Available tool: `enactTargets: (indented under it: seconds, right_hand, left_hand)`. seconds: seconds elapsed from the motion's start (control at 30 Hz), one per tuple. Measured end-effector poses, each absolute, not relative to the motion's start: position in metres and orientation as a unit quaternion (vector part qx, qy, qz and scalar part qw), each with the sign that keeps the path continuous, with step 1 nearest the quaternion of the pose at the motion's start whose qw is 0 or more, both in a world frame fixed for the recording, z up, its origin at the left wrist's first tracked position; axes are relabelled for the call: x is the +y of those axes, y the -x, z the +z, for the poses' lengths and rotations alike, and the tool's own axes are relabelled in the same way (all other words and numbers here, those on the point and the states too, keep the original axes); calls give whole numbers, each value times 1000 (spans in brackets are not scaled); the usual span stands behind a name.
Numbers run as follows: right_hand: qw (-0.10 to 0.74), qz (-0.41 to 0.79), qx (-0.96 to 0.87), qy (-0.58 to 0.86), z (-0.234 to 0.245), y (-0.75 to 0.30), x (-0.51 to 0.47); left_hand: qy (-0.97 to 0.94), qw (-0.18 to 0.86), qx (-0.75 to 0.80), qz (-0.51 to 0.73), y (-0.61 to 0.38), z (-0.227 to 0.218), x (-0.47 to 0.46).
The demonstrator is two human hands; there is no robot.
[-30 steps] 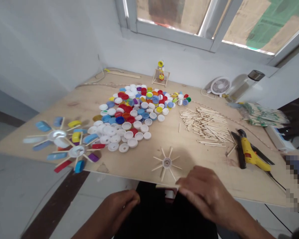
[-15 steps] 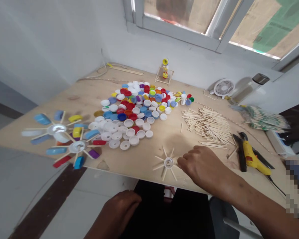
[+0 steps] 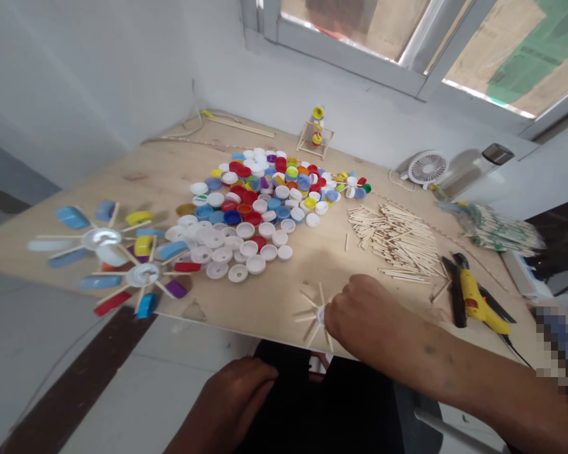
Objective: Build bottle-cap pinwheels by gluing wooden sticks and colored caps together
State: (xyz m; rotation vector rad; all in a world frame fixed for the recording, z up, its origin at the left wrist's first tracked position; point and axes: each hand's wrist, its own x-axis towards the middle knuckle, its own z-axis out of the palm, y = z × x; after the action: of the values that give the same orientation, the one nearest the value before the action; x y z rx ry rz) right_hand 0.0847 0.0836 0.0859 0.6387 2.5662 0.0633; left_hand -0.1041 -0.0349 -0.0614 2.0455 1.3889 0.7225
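Right grip (image 3: 355, 314) moved in over surface (image 3: 307, 268), now curled at hub of popsicle-stick wheel (image 3: 310, 318) near front edge; fingers hidden, cannot tell if holding. Wheel partly covered now. Left grip (image 3: 230, 403) low below edge, loosely curled, nothing visible in it.
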Motion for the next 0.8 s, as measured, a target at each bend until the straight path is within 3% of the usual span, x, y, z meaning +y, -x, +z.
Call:
enactTargets:
  seconds: [0.3, 0.6, 0.8]
  right_hand:
    - [215, -37, 917, -335, 76, -113, 89]
    - [-73, -305, 820, -478, 45, -161, 60]
    - [-182, -442, 732, -485, 35, -157, 41]
  left_hand:
    - [-671, 351, 552, 349, 97, -35, -31]
    - [-484, 494, 585, 423, 70, -5, -4]
    - [-466, 569, 512, 444, 51, 8, 13]
